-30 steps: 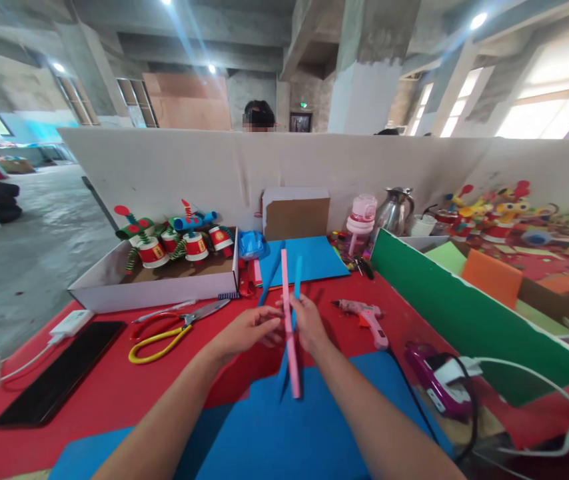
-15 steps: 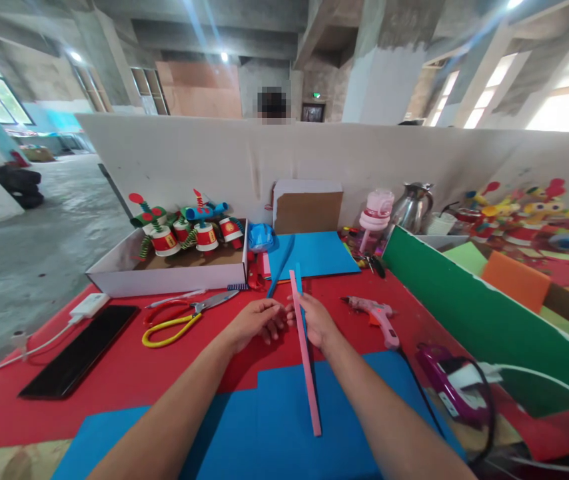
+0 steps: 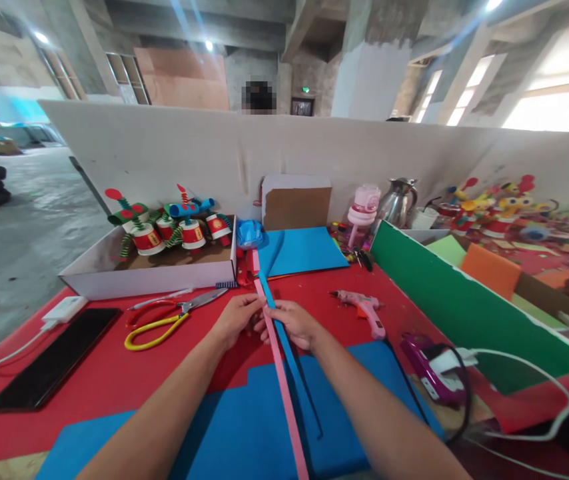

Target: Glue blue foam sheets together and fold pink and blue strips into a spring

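The left hand (image 3: 239,320) pinches a long pink paper strip (image 3: 281,373) between thumb and fingers near its far end; the right hand (image 3: 292,323), just beside it, pinches a blue paper strip (image 3: 289,350). The strips cross near the fingertips, and the pink one runs down toward the wearer, over blue sheets (image 3: 244,427) on a red-covered desk (image 3: 164,380). Beyond the hands lies a blue sheet stack (image 3: 309,250), with a brown and white box (image 3: 297,205) standing behind it. To the left are scissors (image 3: 157,332) with one red and one yellow handle, a black phone-like slab (image 3: 54,360), and a white tray (image 3: 149,283) holding paper-cup figures (image 3: 192,235). To the right lie a pink glue gun (image 3: 362,305) and a purple device (image 3: 432,370), near a green-sided box (image 3: 464,307).
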Action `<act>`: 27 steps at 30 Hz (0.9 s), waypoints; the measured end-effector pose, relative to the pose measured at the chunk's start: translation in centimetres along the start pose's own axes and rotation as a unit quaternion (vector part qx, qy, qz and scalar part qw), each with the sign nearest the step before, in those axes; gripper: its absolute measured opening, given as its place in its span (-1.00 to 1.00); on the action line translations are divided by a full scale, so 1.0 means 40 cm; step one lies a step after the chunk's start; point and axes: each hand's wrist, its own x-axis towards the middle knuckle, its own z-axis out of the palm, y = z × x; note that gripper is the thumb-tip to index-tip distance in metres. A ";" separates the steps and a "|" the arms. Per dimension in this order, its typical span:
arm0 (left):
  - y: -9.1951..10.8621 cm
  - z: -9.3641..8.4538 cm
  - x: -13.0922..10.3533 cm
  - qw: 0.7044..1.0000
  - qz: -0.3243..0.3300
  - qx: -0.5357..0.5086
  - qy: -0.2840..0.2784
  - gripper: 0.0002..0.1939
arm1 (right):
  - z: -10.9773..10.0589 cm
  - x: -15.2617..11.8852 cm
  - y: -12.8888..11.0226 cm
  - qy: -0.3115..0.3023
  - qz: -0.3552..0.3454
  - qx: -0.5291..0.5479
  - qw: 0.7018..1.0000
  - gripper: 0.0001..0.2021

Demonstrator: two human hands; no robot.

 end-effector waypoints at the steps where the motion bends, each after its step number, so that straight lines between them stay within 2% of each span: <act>1: 0.002 -0.001 -0.001 1.000 -0.002 0.007 0.003 -0.53 | 0.001 -0.001 0.000 -0.005 0.008 -0.001 1.000 -0.85; 5: 0.011 -0.005 -0.003 0.999 -0.005 0.040 0.032 -0.53 | 0.003 0.000 -0.005 0.005 0.021 -0.002 1.000 -0.91; 7: 0.012 -0.005 0.000 0.996 0.001 0.074 0.048 -0.57 | -0.002 0.003 -0.017 0.068 -0.022 0.031 0.997 -0.92; 9: 0.010 -0.002 0.004 0.987 0.015 0.153 0.034 -0.65 | -0.013 0.004 -0.035 0.163 -0.088 0.084 0.979 -0.91; 10: 0.008 0.001 0.005 0.977 0.033 0.208 0.017 -0.69 | -0.019 0.005 -0.045 0.203 -0.114 0.109 0.966 -0.90; 12: 0.004 0.007 0.005 0.941 0.092 0.327 -0.013 -0.75 | -0.029 0.005 -0.059 0.248 -0.123 0.138 0.951 -0.88; 14: 0.001 0.014 0.003 0.895 0.146 0.421 -0.016 -0.76 | -0.032 0.006 -0.063 0.253 -0.115 0.144 0.950 -0.87; 17: -0.003 0.020 0.001 0.854 0.156 0.497 -0.009 -0.73 | -0.027 0.008 -0.056 0.241 -0.115 0.128 0.955 -0.90; 20: -0.007 0.022 0.001 0.843 0.156 0.515 -0.010 -0.72 | -0.019 0.010 -0.051 0.246 -0.113 0.115 0.956 -0.91; 25: -0.007 0.024 -0.002 0.843 0.169 0.511 -0.012 -0.73 | -0.019 0.012 -0.053 0.261 -0.092 0.095 0.956 -0.86; 27: 0.002 0.022 -0.006 0.838 0.162 0.521 0.008 -0.75 | -0.019 0.011 -0.054 0.263 -0.086 0.087 0.957 -0.85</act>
